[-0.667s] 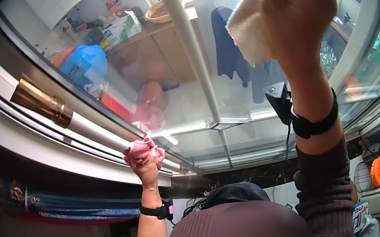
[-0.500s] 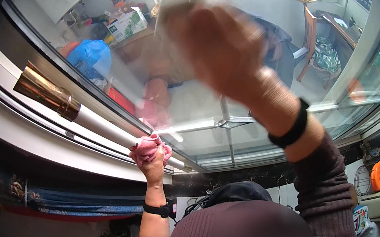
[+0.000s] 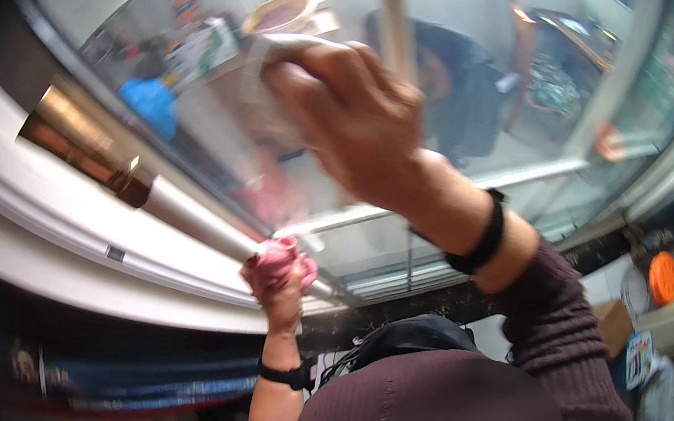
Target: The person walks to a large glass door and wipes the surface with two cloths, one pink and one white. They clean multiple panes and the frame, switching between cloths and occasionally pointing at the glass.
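Observation:
At the white rod (image 3: pixel 202 219) with a gold-coloured end cap (image 3: pixel 85 142), my left hand (image 3: pixel 282 301) is closed on a bunched pink cloth (image 3: pixel 279 265). The cloth is pressed around or against the rod; the hand hides which. My right hand (image 3: pixel 357 116) is raised in front of the window glass (image 3: pixel 221 106), fingers curled over a pale, curved-edged thing (image 3: pixel 298 41). That thing is blurred and mostly covered by the fingers, so its kind cannot be made out. Faint reflections of a hand and the pink cloth show in the glass.
A white window sill (image 3: pixel 41 219) runs along the left below the pane. Through the glass are a blue bag (image 3: pixel 150 103), a round basket (image 3: pixel 280 15) and a wooden chair (image 3: pixel 521 67). To the right, an orange round-headed fan (image 3: pixel 664 278) stands near a cardboard box (image 3: pixel 610 323).
My right hand has moved slightly down and left across the glass, and its fingers show more clearly. My left hand and the pink cloth stay at the rod. The whole view has shifted a little.

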The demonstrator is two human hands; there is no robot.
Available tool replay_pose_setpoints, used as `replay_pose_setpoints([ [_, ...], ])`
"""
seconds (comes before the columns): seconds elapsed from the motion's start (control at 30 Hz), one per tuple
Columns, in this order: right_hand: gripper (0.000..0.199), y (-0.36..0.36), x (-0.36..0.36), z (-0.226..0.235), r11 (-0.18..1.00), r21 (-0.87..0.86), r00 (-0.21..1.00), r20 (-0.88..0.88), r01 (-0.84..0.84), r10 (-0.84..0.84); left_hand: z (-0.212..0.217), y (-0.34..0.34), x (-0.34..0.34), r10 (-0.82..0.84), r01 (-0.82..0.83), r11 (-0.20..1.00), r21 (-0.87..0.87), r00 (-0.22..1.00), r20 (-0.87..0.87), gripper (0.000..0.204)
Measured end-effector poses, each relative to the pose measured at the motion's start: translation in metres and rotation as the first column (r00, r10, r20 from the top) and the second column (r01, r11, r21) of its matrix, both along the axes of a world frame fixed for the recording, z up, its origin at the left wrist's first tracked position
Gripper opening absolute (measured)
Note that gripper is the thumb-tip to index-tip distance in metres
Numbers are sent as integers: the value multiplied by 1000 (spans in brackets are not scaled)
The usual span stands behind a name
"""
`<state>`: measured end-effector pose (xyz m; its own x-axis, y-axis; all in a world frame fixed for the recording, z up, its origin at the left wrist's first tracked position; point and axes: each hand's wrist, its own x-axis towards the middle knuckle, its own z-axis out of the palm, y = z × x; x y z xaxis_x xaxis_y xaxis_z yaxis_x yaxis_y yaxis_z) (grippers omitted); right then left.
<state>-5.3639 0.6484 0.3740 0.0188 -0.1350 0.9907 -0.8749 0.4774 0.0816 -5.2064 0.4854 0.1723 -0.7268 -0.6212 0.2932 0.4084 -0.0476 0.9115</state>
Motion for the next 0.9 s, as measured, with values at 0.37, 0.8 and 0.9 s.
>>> replay_pose_setpoints([
  [0.37,14,44,32,-131,858,464,974,-62,221,-217,10,-9,1,-307,299,944,-143,951,-38,48],
  [0.8,39,283,-54,-169,786,-293,661,727,544,-187,5,2,-6,-150,126,977,-174,979,-135,43],
  [0.9,37,340,-65,-210,793,-233,488,868,562,-91,7,10,0,117,-95,948,-305,992,52,32],
])
